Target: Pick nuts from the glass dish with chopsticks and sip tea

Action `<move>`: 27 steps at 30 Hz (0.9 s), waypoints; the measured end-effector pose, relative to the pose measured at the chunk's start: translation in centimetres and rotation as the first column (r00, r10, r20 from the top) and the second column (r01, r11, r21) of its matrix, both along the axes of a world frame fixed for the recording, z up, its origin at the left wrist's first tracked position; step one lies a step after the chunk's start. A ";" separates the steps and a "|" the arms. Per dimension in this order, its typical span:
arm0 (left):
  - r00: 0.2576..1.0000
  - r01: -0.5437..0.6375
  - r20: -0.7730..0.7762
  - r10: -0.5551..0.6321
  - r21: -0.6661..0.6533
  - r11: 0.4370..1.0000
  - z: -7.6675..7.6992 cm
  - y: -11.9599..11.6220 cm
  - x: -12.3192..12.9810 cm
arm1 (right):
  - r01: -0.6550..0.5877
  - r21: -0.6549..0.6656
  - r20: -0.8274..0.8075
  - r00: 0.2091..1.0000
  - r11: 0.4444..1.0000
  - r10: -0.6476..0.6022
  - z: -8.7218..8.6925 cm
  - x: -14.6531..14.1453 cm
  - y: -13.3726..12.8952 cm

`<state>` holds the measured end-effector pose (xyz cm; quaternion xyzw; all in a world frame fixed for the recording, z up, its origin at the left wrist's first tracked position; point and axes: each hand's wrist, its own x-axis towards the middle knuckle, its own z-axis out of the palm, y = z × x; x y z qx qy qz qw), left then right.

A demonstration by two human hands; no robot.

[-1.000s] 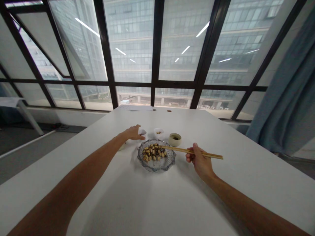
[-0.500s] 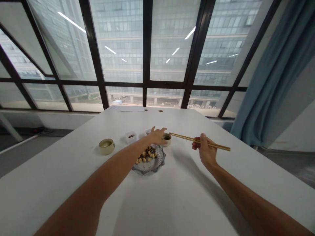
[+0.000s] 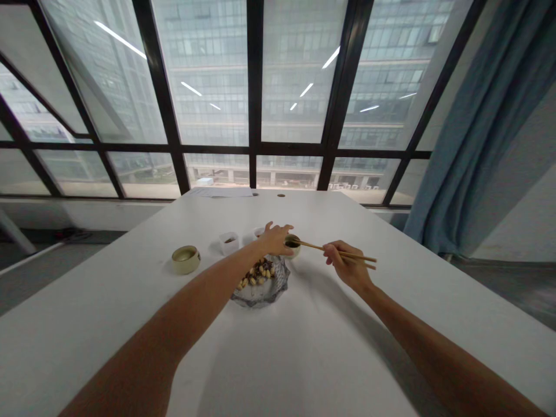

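Observation:
My left hand (image 3: 277,240) reaches over a clear glass dish (image 3: 281,284) and is closed about the left side of a small greenish cup (image 3: 294,250), thumb near and fingers far. My right hand (image 3: 347,266) holds a pair of wooden chopsticks (image 3: 315,246). Their tips are at the mouth of that cup; whether they reach inside is hard to tell. In the glass dish lie pale, nut-like pieces (image 3: 253,281) mixed with dark ones, partly hidden by my left forearm.
On the left of the white table (image 3: 321,359) stands a second greenish cup (image 3: 186,260). Beyond my left forearm is a small white container (image 3: 229,242) with something dark in it, and another white container (image 3: 259,232) is mostly hidden. Paper (image 3: 221,192) lies at the far edge.
My right hand has moved left and slightly down, bringing the chopstick tips from beside the cup to its mouth. My left hand stays at the cup. The view has shifted slightly.

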<state>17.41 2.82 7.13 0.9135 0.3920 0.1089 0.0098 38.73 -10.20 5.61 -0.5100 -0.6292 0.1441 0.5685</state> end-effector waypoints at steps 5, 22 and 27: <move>0.999 -0.014 -0.053 0.014 -0.013 1.000 0.3 0.4 -1.0 | 0.052 0.094 -0.078 0.996 0.994 -0.045 0.6 -0.8 -0.6; 0.813 -0.508 0.440 0.381 0.217 0.834 -1.2 -4.3 -24.1 | -0.166 -0.040 0.404 0.899 0.985 0.168 4.0 -6.5 -4.2; 0.667 -0.553 0.631 0.396 0.064 0.830 -3.6 -4.8 -24.6 | -0.191 -0.062 0.483 0.853 0.980 0.197 4.0 -7.6 -3.7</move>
